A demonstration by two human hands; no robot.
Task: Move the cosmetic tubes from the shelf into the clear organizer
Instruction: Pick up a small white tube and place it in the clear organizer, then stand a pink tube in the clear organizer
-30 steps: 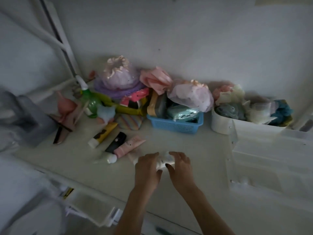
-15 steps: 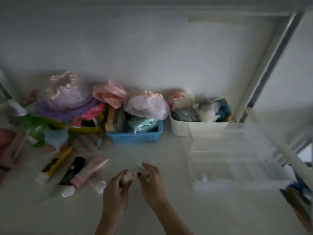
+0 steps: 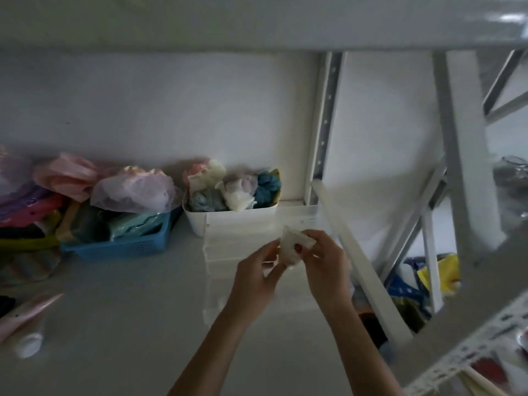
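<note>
A small white cosmetic tube is held in the air between both hands, above the clear organizer on the right part of the shelf. My right hand pinches the tube's upper end with thumb and fingers. My left hand touches its lower end from the left. A pink tube and a white cap lie at the far left edge of the shelf.
A white bin of cloth items stands right behind the organizer. A blue basket with bagged items sits to its left. A white shelf post and a slanted rail border the right side.
Both hands have carried the white tube rightward from the shelf's middle to above the clear organizer. The view has swung right, leaving most other tubes out of frame.
</note>
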